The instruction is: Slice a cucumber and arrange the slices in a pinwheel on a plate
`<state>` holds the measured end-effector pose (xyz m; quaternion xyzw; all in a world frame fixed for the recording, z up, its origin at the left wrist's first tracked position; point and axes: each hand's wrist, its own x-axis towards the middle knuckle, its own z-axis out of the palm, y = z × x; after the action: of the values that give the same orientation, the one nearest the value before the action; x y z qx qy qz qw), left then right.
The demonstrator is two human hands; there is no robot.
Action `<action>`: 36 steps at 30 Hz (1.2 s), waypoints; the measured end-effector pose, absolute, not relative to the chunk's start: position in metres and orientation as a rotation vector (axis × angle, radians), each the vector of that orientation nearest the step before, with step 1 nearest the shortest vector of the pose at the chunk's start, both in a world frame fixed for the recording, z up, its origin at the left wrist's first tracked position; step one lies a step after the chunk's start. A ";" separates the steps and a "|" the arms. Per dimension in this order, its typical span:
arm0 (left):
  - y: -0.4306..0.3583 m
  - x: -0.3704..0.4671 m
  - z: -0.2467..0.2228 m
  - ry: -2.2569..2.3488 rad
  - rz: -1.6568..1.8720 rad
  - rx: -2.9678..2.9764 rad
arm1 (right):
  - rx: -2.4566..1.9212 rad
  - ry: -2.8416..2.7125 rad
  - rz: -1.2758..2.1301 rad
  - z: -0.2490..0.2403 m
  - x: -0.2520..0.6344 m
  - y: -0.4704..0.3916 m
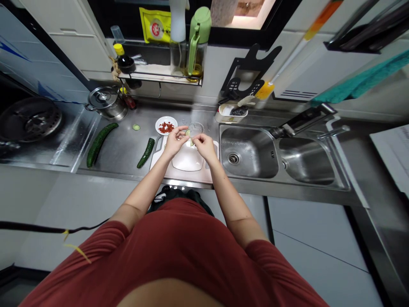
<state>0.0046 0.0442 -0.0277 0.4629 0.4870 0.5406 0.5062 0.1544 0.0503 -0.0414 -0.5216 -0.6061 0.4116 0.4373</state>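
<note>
Both hands meet above a white cutting board (170, 172) on the steel counter. My left hand (175, 140) pinches a thin pale green slice (188, 133). Close beside it, my right hand (203, 146) has its fingers closed on another pale slice (191, 143). Just behind the hands sits a clear glass bowl (198, 126), partly hidden by them. A white plate of chopped red pieces (166, 127) is behind my left hand. Left of the board lies a short cucumber piece (146, 153), with a longer whole cucumber (99, 144) further left.
A small green slice (136, 127) lies on the counter. At the back left stand a lidded steel pot (108, 102) and a red bottle (128, 101). A double sink (251, 151) with a faucet (302, 121) is at the right. Bottles stand on a wall shelf (159, 76).
</note>
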 end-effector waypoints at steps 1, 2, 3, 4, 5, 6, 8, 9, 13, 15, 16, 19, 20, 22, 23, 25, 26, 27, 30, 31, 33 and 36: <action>0.047 0.005 -0.032 1.177 1.291 1.107 | -1.321 -1.507 1.028 -0.047 0.155 0.054; 0.049 0.005 -0.037 1.182 1.271 1.093 | -1.351 -1.510 1.031 -0.054 0.155 0.057; 0.053 0.004 -0.043 1.188 1.245 1.075 | -1.394 -1.514 1.028 -0.062 0.156 0.061; 0.057 0.004 -0.051 1.188 1.213 1.059 | -1.448 -1.522 1.029 -0.071 0.156 0.064; 0.061 0.003 -0.060 1.186 1.188 1.049 | -1.502 -1.533 1.028 -0.081 0.156 0.068; 0.065 0.002 -0.070 1.188 1.165 1.042 | -1.554 -1.546 1.030 -0.091 0.156 0.071; 0.073 0.000 -0.093 1.219 1.119 1.029 | -1.629 -1.583 1.046 -0.111 0.155 0.075; 0.076 -0.001 -0.105 1.249 1.096 1.026 | -1.669 -1.597 1.052 -0.120 0.155 0.076; 0.082 -0.002 -0.144 1.396 0.992 1.062 | -1.861 -1.662 1.040 -0.147 0.149 0.075; 0.081 -0.001 -0.155 1.487 0.937 1.109 | -1.943 -1.692 1.028 -0.154 0.145 0.074; 0.081 0.000 -0.159 1.533 0.914 1.135 | -1.977 -1.704 1.025 -0.156 0.144 0.074; 0.080 0.001 -0.165 1.651 0.842 1.250 | -2.069 -1.732 1.008 -0.160 0.141 0.074; 0.080 0.001 -0.166 1.678 0.811 1.306 | -2.098 -1.741 0.995 -0.160 0.140 0.075; 0.081 0.002 -0.167 1.715 0.739 1.434 | -2.144 -1.767 0.959 -0.161 0.139 0.074; 0.082 0.002 -0.167 1.727 0.701 1.501 | -2.161 -1.783 0.937 -0.162 0.138 0.074; 0.084 0.002 -0.166 1.750 0.628 1.623 | -2.177 -1.822 0.888 -0.161 0.137 0.072; 0.084 0.003 -0.165 1.763 0.592 1.676 | -2.179 -1.843 0.865 -0.161 0.136 0.071; 0.084 0.004 -0.164 1.777 0.556 1.728 | -2.180 -1.866 0.845 -0.160 0.134 0.070; 0.082 0.006 -0.161 1.824 0.478 1.877 | -2.185 -1.922 0.797 -0.155 0.131 0.067; 0.081 0.006 -0.160 1.837 0.466 1.922 | -2.190 -1.932 0.788 -0.153 0.130 0.066; 0.077 0.005 -0.158 1.855 0.452 1.995 | -2.195 -1.943 0.778 -0.150 0.129 0.063; 0.070 0.001 -0.156 1.829 0.404 2.085 | -2.143 -1.995 0.745 -0.147 0.132 0.055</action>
<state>0.0006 0.0704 -0.1563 0.7333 0.6432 0.1421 0.1684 0.1324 0.0553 -0.1473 -0.7080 -0.6592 0.2462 0.0603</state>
